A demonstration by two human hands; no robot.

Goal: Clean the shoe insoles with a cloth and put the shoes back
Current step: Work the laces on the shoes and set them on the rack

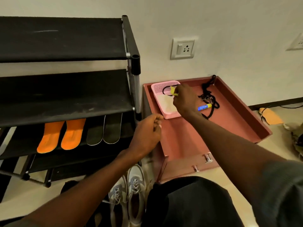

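Insoles: orange pair point(60, 135) and dark pair point(105, 130) laid side by side on a lower shelf of the black rack point(65, 89), left of centre. White shoes point(129, 194) on the floor at bottom centre, toes toward the rack, insoles apparently removed. Right hand point(185, 100) reached over the pink basket point(164, 89) on the red desk point(229, 115), centre right; fingers pinching a small yellow item point(173, 91), possibly a cloth, though too small to tell. Pale folded material point(166, 102) lying in the basket below. Left hand point(146, 133) hovering between rack and desk, fingers loosely curled, holding nothing visible. Black cord point(208, 94) and blue-and-yellow tube point(205, 106) on the desk just right of the right hand.

Step in hand, as judged: either fetching the cloth or returning it; not decidable from this view. Next move, if fetching: lift clear of the basket rim, carry left to the shelf, steady one insole with the free hand. If returning: insoles back into shoes, shoes back on the rack.
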